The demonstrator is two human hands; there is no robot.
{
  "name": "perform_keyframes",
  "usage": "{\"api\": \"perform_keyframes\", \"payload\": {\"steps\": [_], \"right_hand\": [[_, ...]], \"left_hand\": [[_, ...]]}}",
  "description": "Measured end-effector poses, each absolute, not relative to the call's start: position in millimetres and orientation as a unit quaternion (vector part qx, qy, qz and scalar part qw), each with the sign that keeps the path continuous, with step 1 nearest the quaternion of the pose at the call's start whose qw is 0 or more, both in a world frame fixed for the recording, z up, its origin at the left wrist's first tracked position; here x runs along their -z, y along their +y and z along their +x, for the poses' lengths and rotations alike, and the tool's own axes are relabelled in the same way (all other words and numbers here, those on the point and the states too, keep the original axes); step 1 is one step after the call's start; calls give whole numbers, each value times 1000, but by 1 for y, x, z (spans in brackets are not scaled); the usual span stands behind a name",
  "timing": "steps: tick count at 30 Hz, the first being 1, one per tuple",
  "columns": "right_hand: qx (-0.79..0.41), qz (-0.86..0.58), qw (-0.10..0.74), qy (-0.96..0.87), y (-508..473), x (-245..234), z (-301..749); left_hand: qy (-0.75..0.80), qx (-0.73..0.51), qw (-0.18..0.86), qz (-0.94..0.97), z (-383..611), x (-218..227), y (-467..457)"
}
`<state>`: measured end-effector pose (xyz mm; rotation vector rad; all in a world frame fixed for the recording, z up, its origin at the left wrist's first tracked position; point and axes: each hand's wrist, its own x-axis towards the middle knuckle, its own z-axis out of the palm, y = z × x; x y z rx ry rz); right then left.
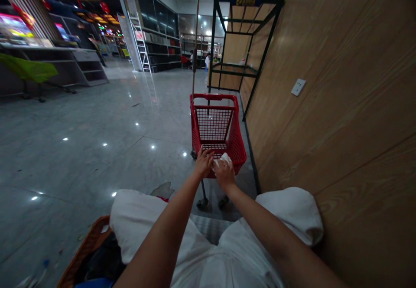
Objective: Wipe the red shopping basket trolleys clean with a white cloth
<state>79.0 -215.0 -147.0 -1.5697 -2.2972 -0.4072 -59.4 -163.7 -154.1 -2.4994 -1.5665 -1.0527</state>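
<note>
A small red wire-mesh shopping cart (212, 108) stands on castors just ahead of me, with a thin tall pole (196, 40) rising behind it. My left hand (204, 163) lies over the cart's near rim, fingers curled across it. Beside it, my right hand (224, 174) presses a crumpled white tissue or cloth (223, 159) against the same rim. The cart's inside looks bare down to its mesh floor.
A wood-panelled wall (325, 84) with a white socket (298, 87) runs close along my right. A black metal shelf frame (247, 32) stands beyond the cart. A woven basket (87, 249) sits low at my left. Glossy tiled floor (81, 149) spreads left, towards distant shelves and people (206, 60).
</note>
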Motion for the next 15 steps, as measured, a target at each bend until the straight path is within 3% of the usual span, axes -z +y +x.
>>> {"api": "perform_keyframes", "payload": {"steps": [9,15], "right_hand": [[134,-556,150,-807,-205,132,164],[132,-581,146,-790,-215,136,115]], "left_hand": [[-503,325,-7,-801,-51,152,-164],[-508,322,13,-799,-37,148,-165]]}}
